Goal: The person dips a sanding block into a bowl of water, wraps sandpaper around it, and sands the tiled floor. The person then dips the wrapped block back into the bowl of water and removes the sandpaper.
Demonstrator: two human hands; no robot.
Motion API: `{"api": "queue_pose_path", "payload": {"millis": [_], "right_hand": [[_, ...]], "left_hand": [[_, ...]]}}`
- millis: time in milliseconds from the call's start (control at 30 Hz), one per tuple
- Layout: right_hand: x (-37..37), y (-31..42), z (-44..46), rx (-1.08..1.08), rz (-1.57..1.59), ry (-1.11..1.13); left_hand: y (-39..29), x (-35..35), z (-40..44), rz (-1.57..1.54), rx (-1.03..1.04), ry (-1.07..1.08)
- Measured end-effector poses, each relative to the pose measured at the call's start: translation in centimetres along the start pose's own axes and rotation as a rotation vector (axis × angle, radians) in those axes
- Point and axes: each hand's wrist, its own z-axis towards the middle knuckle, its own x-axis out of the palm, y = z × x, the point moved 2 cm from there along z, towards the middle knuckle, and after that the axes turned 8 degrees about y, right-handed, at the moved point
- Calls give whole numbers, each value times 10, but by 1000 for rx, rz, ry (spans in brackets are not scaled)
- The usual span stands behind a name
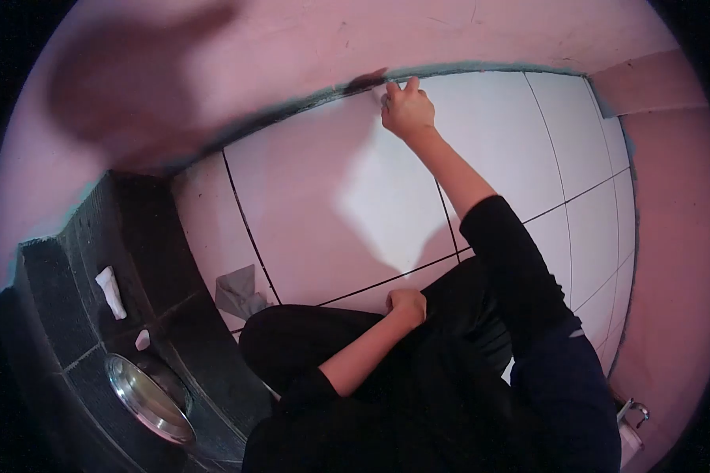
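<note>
My right hand reaches to the far edge of the white tiled floor, where it meets the pink wall. Its fingers are curled closed against the dark, bluish-green joint line; whatever they may grip is hidden. Just left of the fingertips, a dark reddish patch marks the foot of the wall. Close to my body, my left hand is closed in a fist by my dark-clothed leg, and its palm is out of sight.
At left, a black tiled step carries a shiny metal bowl, a white rolled piece and a small white lump. A crumpled grey sheet lies beside the step. A metal tap-like fitting shows at lower right.
</note>
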Motion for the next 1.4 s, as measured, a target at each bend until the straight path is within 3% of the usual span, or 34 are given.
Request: {"api": "queue_pose_path", "payload": {"millis": [200, 500, 600, 867, 1000, 1400], "right_hand": [[-9, 1, -23, -16, 38, 83], [-23, -19, -233, -151, 83, 118], [-21, -13, -251, -113, 98, 108], [-9, 1, -151, -62, 14, 17], [-4, 7, -88, -47, 15, 39], [0, 15, 12, 9, 13, 56]], "left_hand": [[6, -13, -23, 10, 32, -118], [0, -11, -23, 102, -54, -96], [-6, -9, -29, 96, -74, -96], [-5, 9, 2, 117, -78, -145], [-14, 2, -3, 147, -147, 4], [-4, -7, -12, 112, -15, -4]]}}
